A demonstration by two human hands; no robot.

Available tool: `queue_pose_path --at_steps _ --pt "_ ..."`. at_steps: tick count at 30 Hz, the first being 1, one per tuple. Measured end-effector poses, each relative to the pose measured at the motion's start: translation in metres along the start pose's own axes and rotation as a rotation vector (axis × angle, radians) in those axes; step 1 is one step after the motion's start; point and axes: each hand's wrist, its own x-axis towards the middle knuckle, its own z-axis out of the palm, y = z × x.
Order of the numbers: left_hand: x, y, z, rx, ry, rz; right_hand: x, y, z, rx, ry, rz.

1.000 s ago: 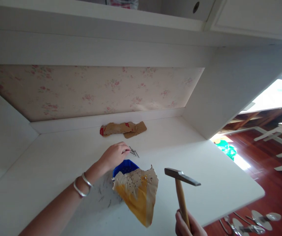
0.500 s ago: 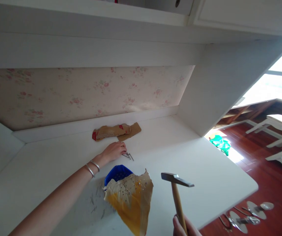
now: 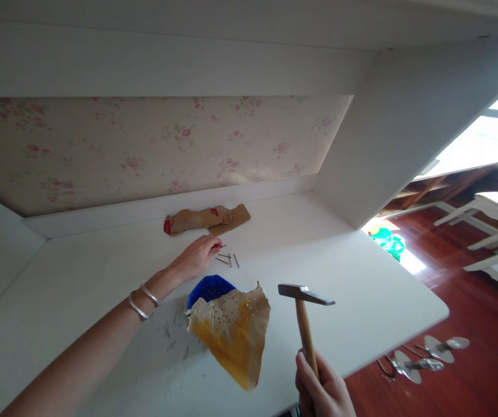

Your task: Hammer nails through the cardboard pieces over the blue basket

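My left hand (image 3: 199,255), with two silver bangles on its wrist, pinches a nail (image 3: 223,247) just above the white desktop. Several loose nails (image 3: 230,259) lie beside its fingertips. My right hand (image 3: 322,385) is closed around the wooden handle of a hammer (image 3: 303,315), its steel head raised and pointing away from me. Between the hands a blue plastic basket (image 3: 208,286) with small holes is partly covered by a torn piece of brown-and-yellow leather-like sheet (image 3: 235,341). That sheet has many punched holes in it.
Torn cardboard (image 3: 203,220) lies near the desk's back ledge. Dark scuff marks show left of the basket. A grey side panel (image 3: 362,145) bounds the desktop (image 3: 362,289) on the right. Beyond are clear-topped objects (image 3: 409,365), a green bag (image 3: 388,242) and white furniture.
My left hand has lifted slightly off the nail pile with a nail between its fingers. My right hand has come further into view with the hammer. The view has tilted down.
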Motion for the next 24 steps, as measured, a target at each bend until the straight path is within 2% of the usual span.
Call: queue_pose_path --at_steps 2,5,7,10,13,17,24 --pt "-0.01 0.02 -0.007 -0.057 0.038 -0.027 -0.002 -0.003 0.004 -0.001 -0.011 0.013" --pt "-0.025 0.059 -0.013 -0.305 0.038 -0.093 -0.004 -0.009 0.009 0.01 -0.032 0.018" --pt "-0.033 0.083 -0.013 -0.424 0.017 -0.154 -0.006 -0.012 0.012 0.02 -0.041 0.006" --pt "-0.043 0.108 -0.005 -0.451 0.032 -0.227 -0.006 -0.015 0.016 0.029 -0.055 -0.011" --pt "-0.047 0.117 0.006 -0.409 0.042 -0.252 -0.006 -0.016 0.018 0.045 -0.068 -0.01" --pt "-0.048 0.116 0.019 -0.381 0.049 -0.26 -0.005 -0.016 0.023 0.077 -0.124 -0.035" --pt "-0.048 0.116 0.025 -0.349 0.062 -0.198 -0.003 -0.017 0.03 0.021 -0.2 -0.099"
